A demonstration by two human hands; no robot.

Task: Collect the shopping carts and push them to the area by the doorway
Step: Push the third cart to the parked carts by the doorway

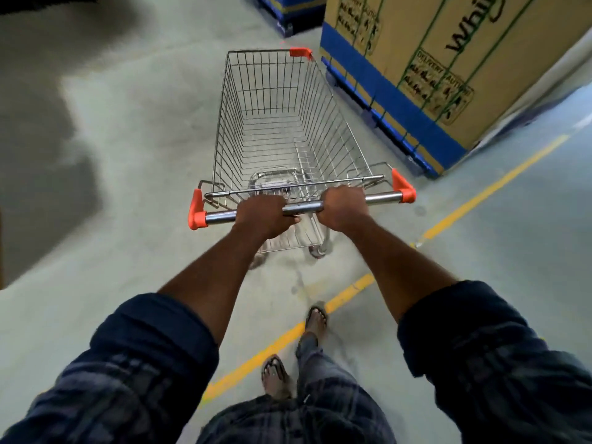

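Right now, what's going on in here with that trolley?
A person grips the handle bar of an empty wire shopping cart with the left hand and right hand side by side. The cart stands on a concrete floor, a big strapped cardboard box just to its right. No doorway is in view.

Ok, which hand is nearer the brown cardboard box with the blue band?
Right. The right hand grips the steel cart handle toward the cardboard box; the left hand grips farther left.
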